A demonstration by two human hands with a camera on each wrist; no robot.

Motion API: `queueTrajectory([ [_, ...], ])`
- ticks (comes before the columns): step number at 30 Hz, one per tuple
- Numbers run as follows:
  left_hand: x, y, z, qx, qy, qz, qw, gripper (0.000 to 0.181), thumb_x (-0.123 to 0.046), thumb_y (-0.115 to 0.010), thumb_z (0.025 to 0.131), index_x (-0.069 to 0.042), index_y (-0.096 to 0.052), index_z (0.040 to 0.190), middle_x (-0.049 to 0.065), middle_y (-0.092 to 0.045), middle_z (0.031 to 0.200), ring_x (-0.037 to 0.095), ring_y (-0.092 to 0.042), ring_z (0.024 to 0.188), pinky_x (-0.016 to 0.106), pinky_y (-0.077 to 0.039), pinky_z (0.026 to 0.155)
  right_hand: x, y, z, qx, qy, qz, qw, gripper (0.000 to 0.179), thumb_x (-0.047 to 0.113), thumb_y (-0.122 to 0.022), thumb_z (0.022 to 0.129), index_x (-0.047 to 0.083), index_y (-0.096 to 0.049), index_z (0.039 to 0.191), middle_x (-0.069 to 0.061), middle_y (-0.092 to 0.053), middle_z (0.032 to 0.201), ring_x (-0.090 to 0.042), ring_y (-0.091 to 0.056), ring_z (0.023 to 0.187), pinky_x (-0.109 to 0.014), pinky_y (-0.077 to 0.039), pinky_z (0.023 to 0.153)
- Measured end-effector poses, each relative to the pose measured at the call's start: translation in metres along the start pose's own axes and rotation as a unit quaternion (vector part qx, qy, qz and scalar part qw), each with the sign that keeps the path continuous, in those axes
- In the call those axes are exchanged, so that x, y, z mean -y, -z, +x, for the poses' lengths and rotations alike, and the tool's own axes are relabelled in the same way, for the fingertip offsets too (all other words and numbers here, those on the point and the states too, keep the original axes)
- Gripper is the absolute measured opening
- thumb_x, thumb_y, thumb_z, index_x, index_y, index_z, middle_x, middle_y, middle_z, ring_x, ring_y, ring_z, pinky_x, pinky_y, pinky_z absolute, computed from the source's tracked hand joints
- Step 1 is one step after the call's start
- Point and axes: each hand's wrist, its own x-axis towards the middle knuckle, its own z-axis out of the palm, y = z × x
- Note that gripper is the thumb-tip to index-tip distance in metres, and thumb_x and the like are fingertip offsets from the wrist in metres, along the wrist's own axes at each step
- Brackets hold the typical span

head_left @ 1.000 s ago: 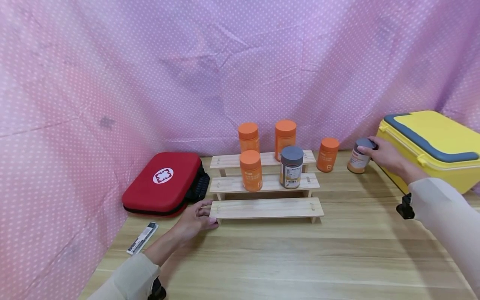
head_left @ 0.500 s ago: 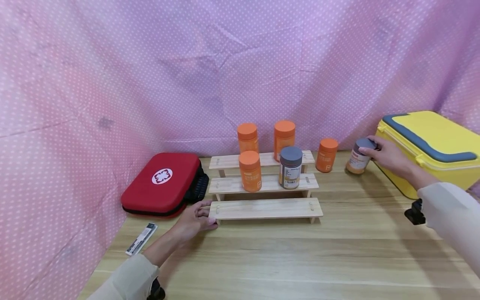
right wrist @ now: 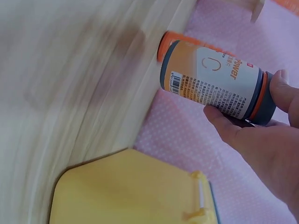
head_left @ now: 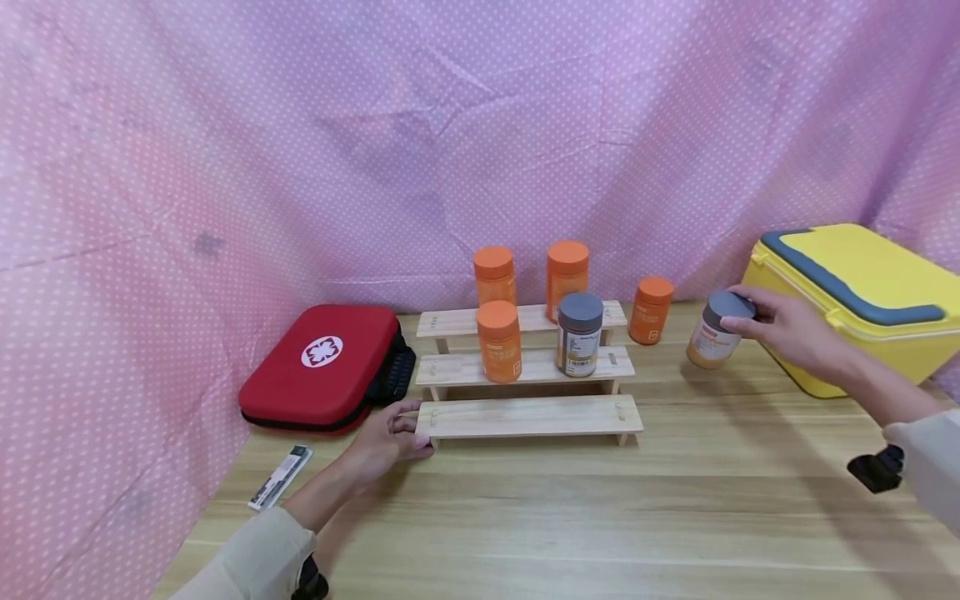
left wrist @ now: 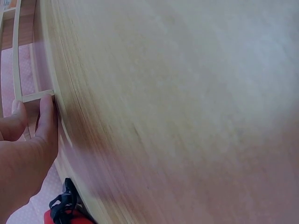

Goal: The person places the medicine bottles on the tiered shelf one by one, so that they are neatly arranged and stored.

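Note:
My right hand [head_left: 798, 329] grips a grey-capped supplement bottle [head_left: 715, 337] by its cap, just off the table and slightly tilted. The right wrist view shows this bottle [right wrist: 210, 77] with a white-and-orange label, thumb and fingers around the cap. My left hand [head_left: 378, 442] holds the left end of the three-tier wooden rack [head_left: 525, 417]; in the left wrist view, its thumb and a finger pinch the rack's end [left wrist: 38, 95]. An orange bottle [head_left: 500, 342] and another grey-capped bottle [head_left: 579, 335] stand on the middle tier. Two orange bottles [head_left: 494, 275] stand on the top tier.
Another orange bottle [head_left: 651, 311] stands on the table right of the rack. A yellow box [head_left: 862, 292] with a grey-trimmed lid sits far right. On the left are a red first-aid case [head_left: 322, 367] and a slim white packet [head_left: 280, 477]. A pink dotted cloth [head_left: 450, 150] hangs behind.
The grey-capped bottle has risen off the table in my right hand, shifting slightly toward me and tilting. The right forearm has swung outward to the right. My left hand stays on the rack.

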Motion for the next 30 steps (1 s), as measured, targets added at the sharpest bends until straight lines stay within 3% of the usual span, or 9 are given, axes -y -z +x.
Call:
queueTrajectory([
  [11,-0.001,0.0,0.0,-0.006,0.002,0.002,1.0,0.058,0.017,-0.055,0.088,0.003,-0.036,0.141,0.024,-0.057,0.11,0.023,-0.063,0.089,0.044,-0.057,0.085,0.019,-0.005,-0.026,0.025,0.023,0.027,0.9991,0.048,0.019,-0.062,0.095,-0.003,-0.047,0.135,-0.024,-0.059,0.116,0.01,-0.052,0.089,-0.008,-0.047,0.067],
  [18,-0.002,0.0,-0.001,-0.006,0.004,-0.002,1.0,0.057,0.017,-0.054,0.088,0.003,-0.036,0.141,0.025,-0.056,0.111,0.024,-0.064,0.091,0.043,-0.057,0.085,0.032,-0.002,-0.039,0.035,-0.003,0.051,0.9981,0.053,0.02,-0.059,0.097,-0.003,-0.041,0.141,-0.027,-0.055,0.123,0.015,-0.049,0.091,-0.007,-0.047,0.068],
  [22,-0.001,-0.001,0.0,-0.007,0.003,-0.005,1.0,0.057,0.018,-0.054,0.088,0.004,-0.036,0.141,0.025,-0.057,0.11,0.024,-0.064,0.091,0.043,-0.057,0.085,0.042,0.0,-0.046,0.036,-0.009,0.051,0.998,0.054,0.02,-0.061,0.096,-0.002,-0.042,0.141,-0.026,-0.056,0.122,0.013,-0.051,0.091,-0.008,-0.049,0.068],
  [30,-0.001,0.0,0.0,-0.006,0.005,-0.002,1.0,0.057,0.017,-0.055,0.088,0.003,-0.037,0.14,0.025,-0.056,0.111,0.023,-0.064,0.09,0.043,-0.057,0.085,0.064,-0.002,-0.057,0.036,0.016,0.059,0.9975,0.053,0.016,-0.064,0.093,0.002,-0.045,0.14,-0.018,-0.061,0.116,0.004,-0.059,0.092,-0.011,-0.052,0.07],
])
